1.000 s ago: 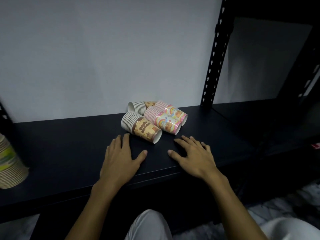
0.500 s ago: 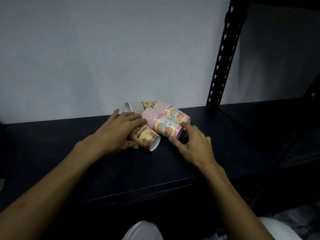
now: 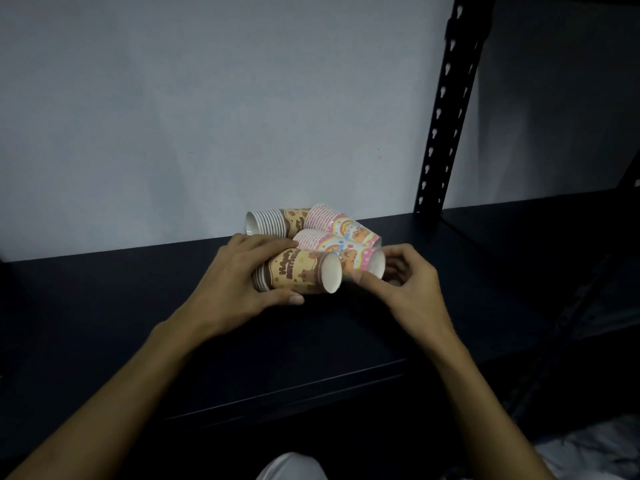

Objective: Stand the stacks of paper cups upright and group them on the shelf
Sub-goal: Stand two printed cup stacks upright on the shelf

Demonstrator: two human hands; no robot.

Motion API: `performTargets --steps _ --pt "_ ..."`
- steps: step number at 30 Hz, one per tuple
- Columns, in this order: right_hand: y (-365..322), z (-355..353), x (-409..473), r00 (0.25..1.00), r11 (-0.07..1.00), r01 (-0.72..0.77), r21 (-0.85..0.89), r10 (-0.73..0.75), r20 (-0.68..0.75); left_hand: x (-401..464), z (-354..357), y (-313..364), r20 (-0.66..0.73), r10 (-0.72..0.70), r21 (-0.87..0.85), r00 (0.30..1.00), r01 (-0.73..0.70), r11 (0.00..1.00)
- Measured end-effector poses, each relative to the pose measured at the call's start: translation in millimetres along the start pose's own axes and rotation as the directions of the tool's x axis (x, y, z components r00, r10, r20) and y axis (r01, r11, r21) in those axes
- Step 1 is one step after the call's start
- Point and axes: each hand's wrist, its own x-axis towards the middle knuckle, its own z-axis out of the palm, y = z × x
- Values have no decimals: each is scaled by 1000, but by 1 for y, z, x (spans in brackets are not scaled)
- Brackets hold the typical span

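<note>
Four stacks of paper cups lie on their sides on the dark shelf (image 3: 104,306), close to the white wall (image 3: 207,116).

The left hand (image 3: 239,282) grips the near brown stack (image 3: 301,275). Its fingers curl over the top of the stack and its thumb presses from below. The stack's flat bottom end points to the right, just past the fingertips. The rims poke out by the palm.

The right hand (image 3: 408,285) holds the near pink stack (image 3: 346,254). Its fingers curl round the bottom end of that stack, and the thumb lies under it. The pink stack rests right beside the brown one, touching it.

Behind the left fingers lies the far brown stack (image 3: 273,221), with its open mouth pointing left. Behind the right fingers lies the far pink stack (image 3: 339,225). These two touch each other, and no hand holds them.

A black post (image 3: 446,109) with holes stands up from the shelf, to the right of the right hand.
</note>
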Motion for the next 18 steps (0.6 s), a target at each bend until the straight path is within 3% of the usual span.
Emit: performTargets --steps 4,7,12,18 --pt "-5 -12 -12 993 960 84 267 -59 -101 -17 7 23 -108 -42 -205 993 19 979" --pt "-6 -28 -16 989 935 110 338 -70 -128 -22 19 36 -115 -126 -359 985 77 930" --pt "-21 -58 -2 980 936 171 307 -131 -149 1 37 56 -34 -150 -478 988 115 871" --pt "-23 -60 15 985 973 171 156 -171 -12 39 57 59 106 -141 -531 984 176 829"
